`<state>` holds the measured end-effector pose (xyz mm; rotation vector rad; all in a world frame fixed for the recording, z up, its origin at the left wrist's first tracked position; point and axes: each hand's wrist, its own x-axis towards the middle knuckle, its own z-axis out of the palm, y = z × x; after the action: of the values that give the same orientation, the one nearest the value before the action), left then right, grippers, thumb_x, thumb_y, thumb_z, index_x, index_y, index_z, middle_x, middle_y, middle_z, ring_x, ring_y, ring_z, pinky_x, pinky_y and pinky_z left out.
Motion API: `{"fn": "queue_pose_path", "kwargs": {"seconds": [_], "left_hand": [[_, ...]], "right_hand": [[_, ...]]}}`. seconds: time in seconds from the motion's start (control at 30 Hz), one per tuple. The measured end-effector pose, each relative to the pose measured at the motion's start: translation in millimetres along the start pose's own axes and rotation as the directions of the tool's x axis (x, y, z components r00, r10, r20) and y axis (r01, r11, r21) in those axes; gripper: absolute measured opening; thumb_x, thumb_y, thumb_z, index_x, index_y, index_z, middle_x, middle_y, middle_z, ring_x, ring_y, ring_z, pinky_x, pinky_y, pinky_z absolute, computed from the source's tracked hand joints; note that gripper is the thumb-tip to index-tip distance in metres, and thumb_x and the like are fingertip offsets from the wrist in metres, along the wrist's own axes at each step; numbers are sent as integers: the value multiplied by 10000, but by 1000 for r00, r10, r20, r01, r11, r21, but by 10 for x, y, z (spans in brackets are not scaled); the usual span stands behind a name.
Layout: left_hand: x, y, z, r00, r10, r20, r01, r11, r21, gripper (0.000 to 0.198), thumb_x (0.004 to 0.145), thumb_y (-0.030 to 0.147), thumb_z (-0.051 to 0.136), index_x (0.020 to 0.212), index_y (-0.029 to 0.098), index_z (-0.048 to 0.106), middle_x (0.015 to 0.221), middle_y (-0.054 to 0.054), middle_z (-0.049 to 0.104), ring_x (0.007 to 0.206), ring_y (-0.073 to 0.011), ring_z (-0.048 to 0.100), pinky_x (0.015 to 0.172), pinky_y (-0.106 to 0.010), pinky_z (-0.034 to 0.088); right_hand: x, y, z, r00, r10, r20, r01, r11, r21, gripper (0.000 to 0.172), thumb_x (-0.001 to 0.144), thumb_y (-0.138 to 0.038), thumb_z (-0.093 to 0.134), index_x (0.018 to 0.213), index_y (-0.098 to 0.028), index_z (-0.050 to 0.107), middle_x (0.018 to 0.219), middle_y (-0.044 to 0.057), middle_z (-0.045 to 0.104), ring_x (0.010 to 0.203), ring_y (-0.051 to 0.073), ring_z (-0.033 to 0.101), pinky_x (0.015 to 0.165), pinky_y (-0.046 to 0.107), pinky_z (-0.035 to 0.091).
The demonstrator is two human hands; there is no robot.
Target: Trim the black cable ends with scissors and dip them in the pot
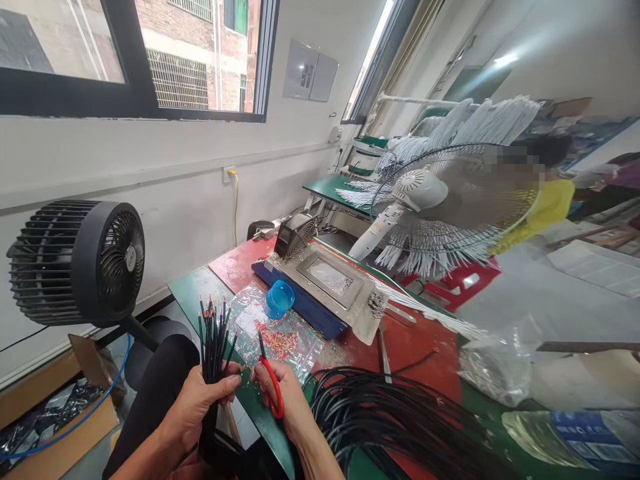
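At lower centre, the left hand [203, 395] grips black cables [214, 343], their reddish ends seemingly already trimmed, the right hand [293, 395] holds scissors [273, 385], and a cable pile [370, 413] lower right lies unheld.

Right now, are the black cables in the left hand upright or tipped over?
Roughly upright: the cables point upward from the left hand.

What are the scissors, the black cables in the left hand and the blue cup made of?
Scissors: smooth red handles, probably plastic; dark, slim blades, likely metal.
Black cables: smooth, slightly shiny skins suggest plastic or rubber; reddish tips are too small to judge.
Blue cup: see-through and shiny, so most likely plastic.
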<state>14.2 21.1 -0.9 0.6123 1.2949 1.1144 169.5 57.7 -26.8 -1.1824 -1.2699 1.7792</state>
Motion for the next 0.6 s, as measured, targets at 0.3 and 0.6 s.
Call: {"fn": "queue_pose_path", "kwargs": {"seconds": [0.3,0.6], "left_hand": [[3,-27,-13,998,-38,-52,35,998,-55,448,497,328,828,848,91,682,544,-2,545,511,-119,429,501,-243,328],[54,-11,-71,989,-137,-61,115,953,-281,363,520,247,840,798,78,680,559,-3,526,473,-76,442,447,-168,365]], "right_hand": [[-44,-86,-15,942,-333,40,316,842,-437,364,752,-521,571,719,-159,591,665,-17,479,631,118,430,557,214,308],[-89,-120,23,830,-557,44,334,431,-838,120,739,-298,587,730,-180,568,742,19,556,713,161,473,633,253,309]]}}
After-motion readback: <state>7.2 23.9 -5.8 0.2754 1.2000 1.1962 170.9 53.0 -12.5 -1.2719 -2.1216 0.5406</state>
